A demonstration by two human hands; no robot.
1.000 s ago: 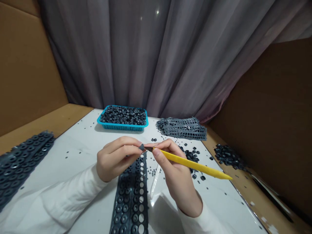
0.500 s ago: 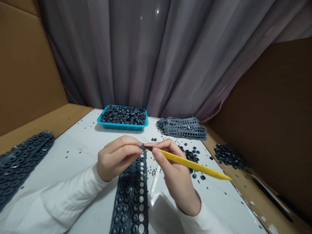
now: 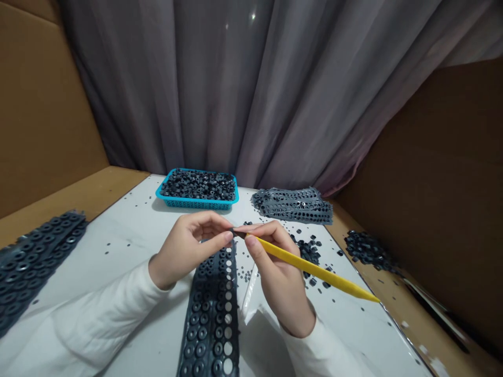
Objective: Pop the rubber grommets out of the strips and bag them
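My left hand (image 3: 192, 242) pinches a small dark rubber piece (image 3: 231, 230) between thumb and fingers; most of it is hidden by the fingertips. Yellow tweezers (image 3: 314, 268) lie in the grip of my right hand (image 3: 281, 277), their dark tip meeting the piece and their yellow tail slanting down to the right. Both hands hover over a dark moulded rubber sheet (image 3: 208, 314) with rows of ring-shaped pieces and a row of round holes along its right side.
A blue basket (image 3: 196, 203) full of small dark pieces stands at the back. Perforated sheets (image 3: 293, 205) lie behind my right hand. Loose offcuts (image 3: 308, 251) and another heap (image 3: 367, 250) are to the right. Another moulded sheet (image 3: 39, 262) rests at the left.
My left hand has turned, so its thumb now shows and the piece is more covered. The tail of the tweezers has dipped slightly.
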